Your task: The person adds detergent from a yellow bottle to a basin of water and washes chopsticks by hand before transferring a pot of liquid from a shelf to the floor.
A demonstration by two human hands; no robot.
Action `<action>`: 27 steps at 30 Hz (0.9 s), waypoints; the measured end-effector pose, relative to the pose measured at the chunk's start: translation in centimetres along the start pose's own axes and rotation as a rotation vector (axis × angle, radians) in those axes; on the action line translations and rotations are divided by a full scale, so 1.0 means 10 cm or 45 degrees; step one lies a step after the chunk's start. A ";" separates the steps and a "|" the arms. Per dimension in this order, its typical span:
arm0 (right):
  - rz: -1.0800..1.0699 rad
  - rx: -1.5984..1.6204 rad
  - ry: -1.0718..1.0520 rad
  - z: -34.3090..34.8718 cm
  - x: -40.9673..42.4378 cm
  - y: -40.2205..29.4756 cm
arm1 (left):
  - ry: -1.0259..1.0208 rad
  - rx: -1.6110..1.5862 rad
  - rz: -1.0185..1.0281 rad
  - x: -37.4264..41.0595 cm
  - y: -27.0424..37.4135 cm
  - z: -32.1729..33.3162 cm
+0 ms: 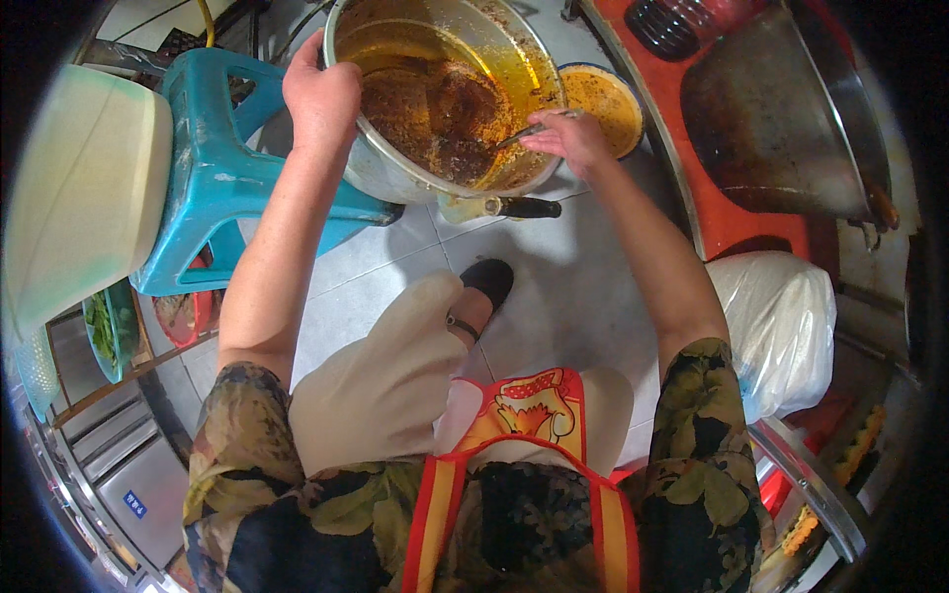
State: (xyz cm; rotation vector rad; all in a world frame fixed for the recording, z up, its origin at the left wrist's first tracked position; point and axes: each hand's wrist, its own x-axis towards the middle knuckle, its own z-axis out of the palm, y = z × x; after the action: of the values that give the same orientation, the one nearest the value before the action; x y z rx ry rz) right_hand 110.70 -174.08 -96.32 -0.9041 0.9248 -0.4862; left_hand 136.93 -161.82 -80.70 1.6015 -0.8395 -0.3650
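With my left hand point(322, 96) I grip the rim of a large metal pot point(382, 167) at the upper left of its wall, and the pot tilts towards me. Inside lie yellow-orange oil and dark brown, grainy residue point(452, 111). My right hand point(567, 137) is at the pot's right side, shut on the thin metal handle of a utensil point(523, 136); its lower end is in or against the residue and its shape is hidden. A black side handle point(523, 208) sticks out from the pot's near side. Right behind my right hand, a round dish point(604, 104) holds orange, grainy matter.
A blue plastic stool point(200, 170) stands left, beside a pale container point(96, 200). On the right, a red surface point(712, 215) bears a big dark metal pan point(771, 126) and a bottle point(660, 30). A white plastic bag point(778, 326) sits below. My foot is on the tiled floor point(356, 274).
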 end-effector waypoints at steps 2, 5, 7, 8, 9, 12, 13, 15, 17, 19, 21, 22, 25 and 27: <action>0.026 0.011 0.000 -0.01 -0.01 -0.01 | -0.007 0.025 0.004 0.03 -0.03 -0.02; 0.068 0.042 -0.031 -0.04 0.00 -0.03 | 0.023 -0.004 0.046 0.06 -0.12 -0.02; 0.091 0.061 -0.050 -0.05 -0.02 -0.06 | 0.013 -0.015 0.042 0.05 -0.10 -0.01; 0.107 0.076 -0.044 -0.05 -0.03 -0.06 | 0.009 -0.021 0.040 0.05 -0.09 -0.01; 0.123 0.091 -0.038 -0.05 -0.04 -0.06 | 0.003 -0.011 0.036 0.04 -0.07 -0.01; 0.159 0.134 -0.013 -0.05 -0.07 -0.08 | -0.010 0.002 0.029 0.02 -0.03 0.00; 0.169 0.148 -0.005 -0.05 -0.08 -0.09 | -0.011 -0.006 0.030 0.01 -0.02 0.00; 0.148 0.174 0.025 -0.06 -0.08 -0.12 | -0.003 0.010 0.030 0.02 -0.04 0.00; 0.140 0.216 0.055 -0.08 -0.10 -0.17 | 0.014 0.060 0.028 0.05 -0.09 -0.02; 0.146 0.271 0.084 -0.09 -0.14 -0.30 | -0.002 0.054 0.037 0.04 -0.07 -0.03; 0.105 0.300 0.111 -0.11 -0.16 -0.40 | -0.011 0.066 0.041 0.03 -0.05 -0.03; 0.084 0.314 0.126 -0.13 -0.17 -0.43 | -0.011 0.081 0.039 0.04 -0.05 -0.03; -0.031 0.394 0.040 -0.33 -0.17 -0.46 | -0.008 0.034 0.030 0.03 -0.04 -0.01; -0.128 0.334 0.020 -0.44 -0.19 -0.50 | 0.016 0.038 0.036 0.04 -0.05 -0.01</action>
State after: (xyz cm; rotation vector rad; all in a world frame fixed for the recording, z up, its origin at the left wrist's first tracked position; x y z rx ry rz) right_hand 106.01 -177.51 -92.59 -0.7106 0.8104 -0.6850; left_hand 137.38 -162.03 -81.07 1.6165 -0.8608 -0.3234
